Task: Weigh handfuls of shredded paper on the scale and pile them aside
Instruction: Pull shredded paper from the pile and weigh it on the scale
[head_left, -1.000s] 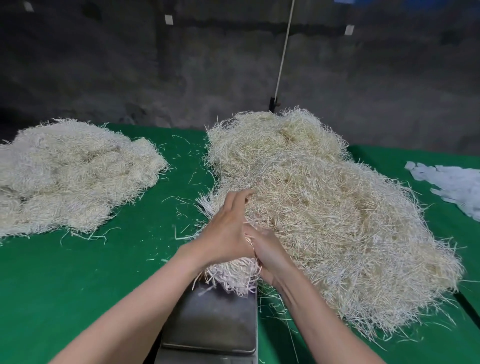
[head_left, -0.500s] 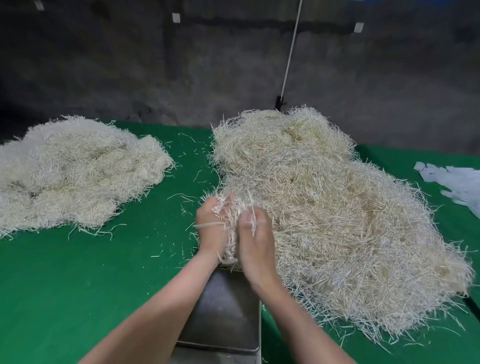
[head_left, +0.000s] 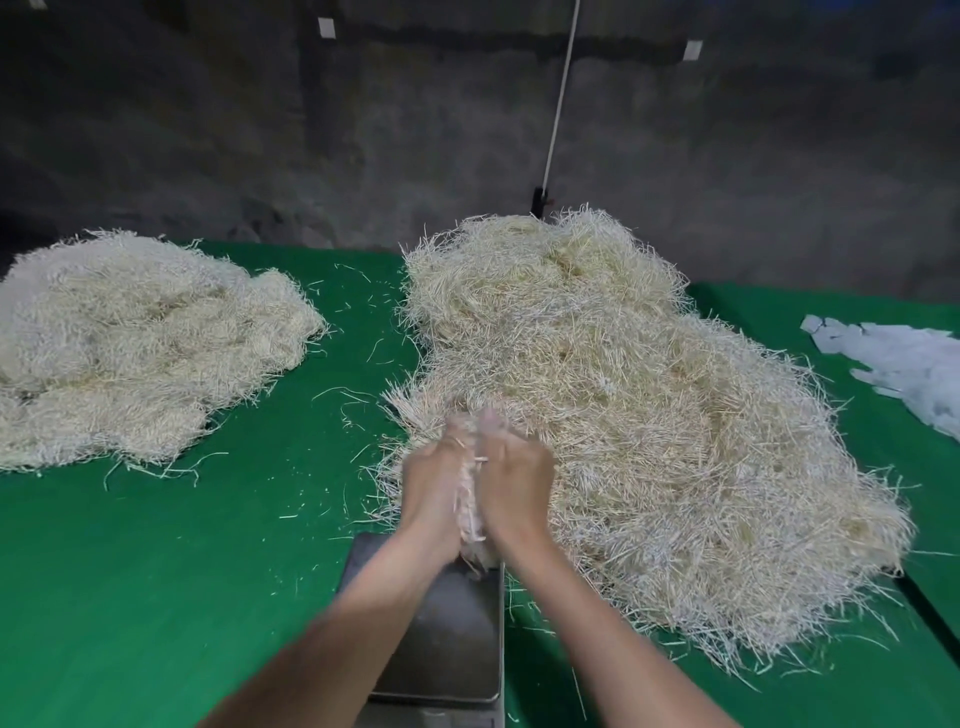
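1. While I watch through the head camera, the left hand (head_left: 434, 483) and right hand (head_left: 514, 483) stand side by side, close together. Both are clamped on one handful of shredded paper (head_left: 470, 499) squeezed between them. Their fingertips are blurred.
2. Handful of shredded paper: held at the near edge of the large pile (head_left: 649, 415), over the far edge of the scale (head_left: 447, 639). I cannot tell whether its lower strands touch the pan.
3. Scale: grey metal pan, near centre, partly hidden under both forearms.
4. Large pile: straw-coloured shreds, right of centre, reaching from the far side of the table to just beside the scale.
5. Smaller pile (head_left: 135, 348): same shreds, at left, well apart from the large pile.
6. Green table cover (head_left: 156, 571): loose strands scattered between the two piles.
7. White paper scraps (head_left: 904, 358): one heap at the right edge.
8. White cord (head_left: 558, 104): runs up the dark wall behind the large pile.
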